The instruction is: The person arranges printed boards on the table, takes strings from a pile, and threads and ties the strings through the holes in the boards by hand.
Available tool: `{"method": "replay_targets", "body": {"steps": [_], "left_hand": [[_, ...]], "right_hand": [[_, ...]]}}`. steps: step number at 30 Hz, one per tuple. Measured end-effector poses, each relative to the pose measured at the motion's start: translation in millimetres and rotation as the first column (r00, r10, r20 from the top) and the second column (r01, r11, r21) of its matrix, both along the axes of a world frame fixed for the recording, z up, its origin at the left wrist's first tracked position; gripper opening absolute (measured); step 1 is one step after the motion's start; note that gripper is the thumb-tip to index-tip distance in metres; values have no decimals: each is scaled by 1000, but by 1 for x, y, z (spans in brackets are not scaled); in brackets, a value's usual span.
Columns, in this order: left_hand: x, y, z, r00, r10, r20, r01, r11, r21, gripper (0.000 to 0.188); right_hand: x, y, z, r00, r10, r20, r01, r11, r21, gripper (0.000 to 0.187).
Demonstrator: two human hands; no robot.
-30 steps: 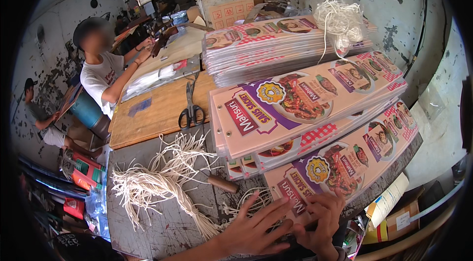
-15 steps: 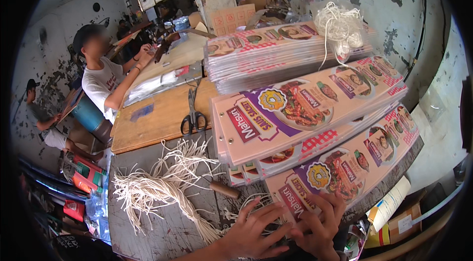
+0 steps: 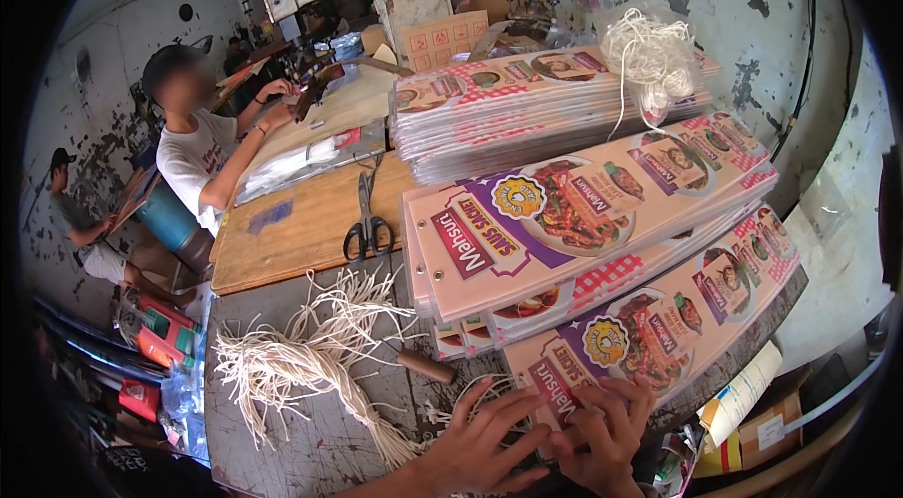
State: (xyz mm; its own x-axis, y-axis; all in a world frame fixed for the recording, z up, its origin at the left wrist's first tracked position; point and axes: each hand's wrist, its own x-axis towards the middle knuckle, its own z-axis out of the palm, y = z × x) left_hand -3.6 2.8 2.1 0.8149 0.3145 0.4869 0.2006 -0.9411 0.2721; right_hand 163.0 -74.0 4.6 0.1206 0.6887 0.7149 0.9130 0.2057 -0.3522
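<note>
Both hands are at the lower left end of a long printed cardboard panel (image 3: 673, 338), peach and purple with food pictures. My left hand (image 3: 484, 437) has its fingers apart, tips beside the panel's end. My right hand (image 3: 602, 427) lies with bent fingers over the panel's near edge, its thumb side close to the left fingertips. What the right fingers pinch, if anything, is hidden. Loose white cord (image 3: 466, 399) lies behind the left hand, next to a wooden-handled tool (image 3: 426, 366). Left of it spreads a tied bundle of white cords (image 3: 310, 357).
Similar panels with eyelets form a stack (image 3: 564, 216), and a taller stack (image 3: 508, 122) stands behind, topped by a tangle of white string (image 3: 649, 56). Black scissors (image 3: 369, 221) lie on a wooden board (image 3: 282, 239). A co-worker (image 3: 202, 145) works at the far left.
My hands stay at the panel's end with only slight finger movement. The co-worker's hands have moved apart, and that person's head has shifted slightly right.
</note>
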Motion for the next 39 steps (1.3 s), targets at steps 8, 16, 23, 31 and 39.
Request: {"method": "replay_targets", "body": {"steps": [8,16,23,31,39], "left_hand": [[2,-1,4,999,10,-35,-11,1000,-12,45],[3,1,-2,999,46,8,-45,994,-97,41],[4,2,-3,998,47,30,-43,991,-130,39],[5,3,3,998,56,-40,-61,991,-122,36],[5,1,3,998,54,-38,-59,990,-125,37]], "right_hand": [[0,0,-1,997,4,-74,-3,1000,23,24],[0,-2,-3,997,-48,56,55,990,-131,32],[0,-2,-8,999,-34,22,37,992,-121,30],[1,0,-8,1000,-4,-4,3,994,-113,29],[1,0,-7,1000,-1,-14,0,995,-102,27]]}}
